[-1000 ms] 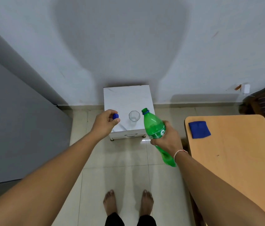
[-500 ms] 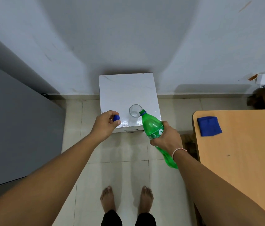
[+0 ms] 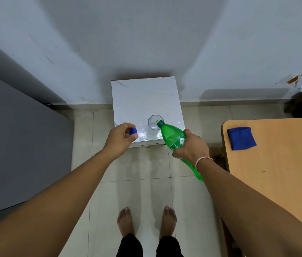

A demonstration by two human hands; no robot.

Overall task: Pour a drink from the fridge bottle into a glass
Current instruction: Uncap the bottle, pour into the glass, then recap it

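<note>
Green bottle (image 3: 172,138) tilted in right hand (image 3: 192,148), over glass (image 3: 154,122)

Grey wall (image 3: 146,34), tiled floor (image 3: 133,191), wooden table (image 3: 280,164) at right.

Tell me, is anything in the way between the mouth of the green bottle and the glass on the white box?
Nothing visible is. The cap is off, pinched in the left hand, well to the side. The right hand holds the green bottle tilted, its open mouth at the rim of the glass, which looks open and uncovered on the white box.
</note>
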